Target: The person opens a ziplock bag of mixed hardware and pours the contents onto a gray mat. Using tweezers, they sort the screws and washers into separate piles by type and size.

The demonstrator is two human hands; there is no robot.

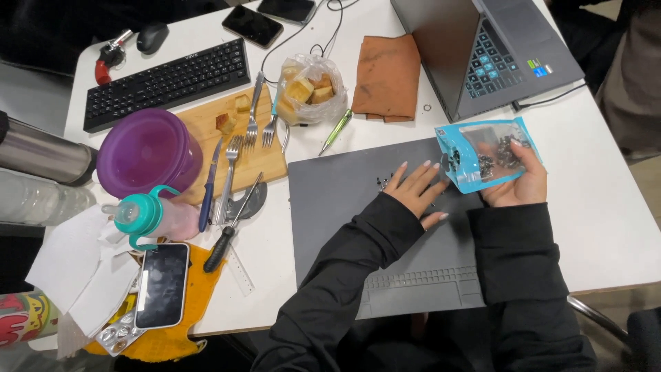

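Your right hand grips the blue pouch, long axis running left-right; your left hand lies open, empty, just left of its mouth, nearer the loose screws.

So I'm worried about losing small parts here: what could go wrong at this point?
The blue pouch of small dark parts is in the right hand; tipped, it may spill them. A few loose bits lie on the grey mat by the left hand, which could brush them away.
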